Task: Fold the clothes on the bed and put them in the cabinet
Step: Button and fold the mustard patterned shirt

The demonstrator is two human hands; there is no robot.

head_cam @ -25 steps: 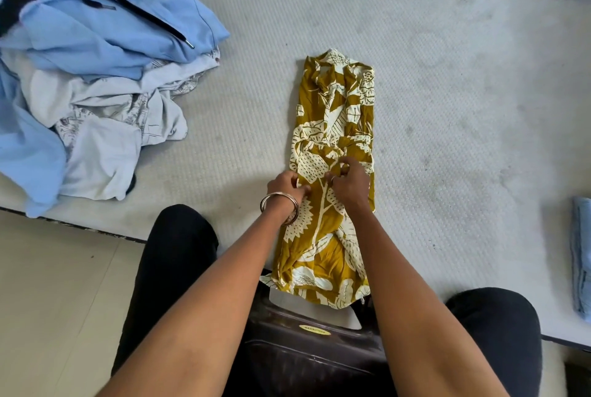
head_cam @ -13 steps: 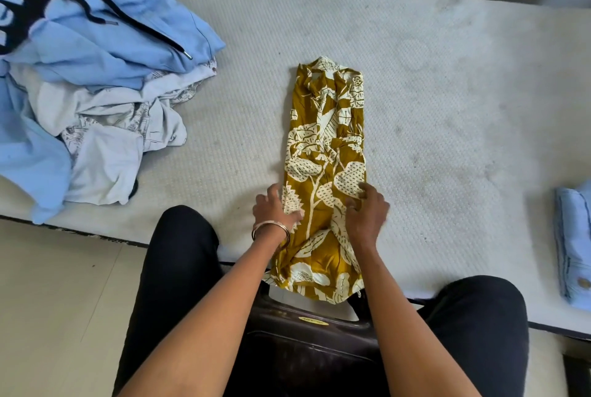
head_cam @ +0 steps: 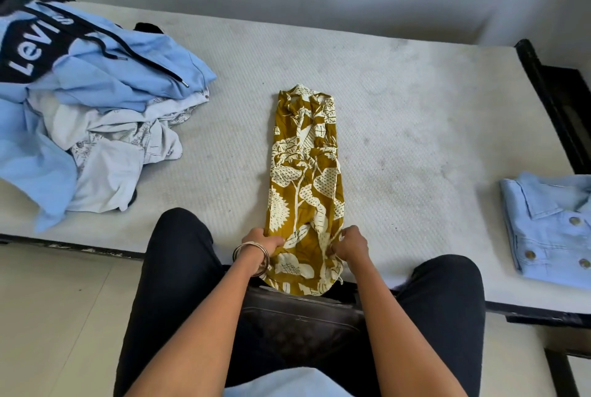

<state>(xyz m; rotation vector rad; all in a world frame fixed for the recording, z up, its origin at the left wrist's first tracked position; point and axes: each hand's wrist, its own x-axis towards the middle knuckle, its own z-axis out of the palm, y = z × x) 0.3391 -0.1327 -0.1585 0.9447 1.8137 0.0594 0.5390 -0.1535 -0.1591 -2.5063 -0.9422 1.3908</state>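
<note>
Quilted white mattress (head_cam: 399,128) carries a long, narrow mustard floral garment (head_cam: 305,185), folded lengthwise at centre. Left hand (head_cam: 260,241) and right hand (head_cam: 350,243) each pinch its near corners at the bed's edge.

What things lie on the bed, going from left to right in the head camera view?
Pile of unfolded clothes → mustard floral garment, gripped near its close end by both hands → folded light blue denim shirt.

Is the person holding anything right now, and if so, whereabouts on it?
Yes: the mustard floral garment. The left hand and the right hand each grip a side edge of it near its near end, at the edge of the bed.
</note>
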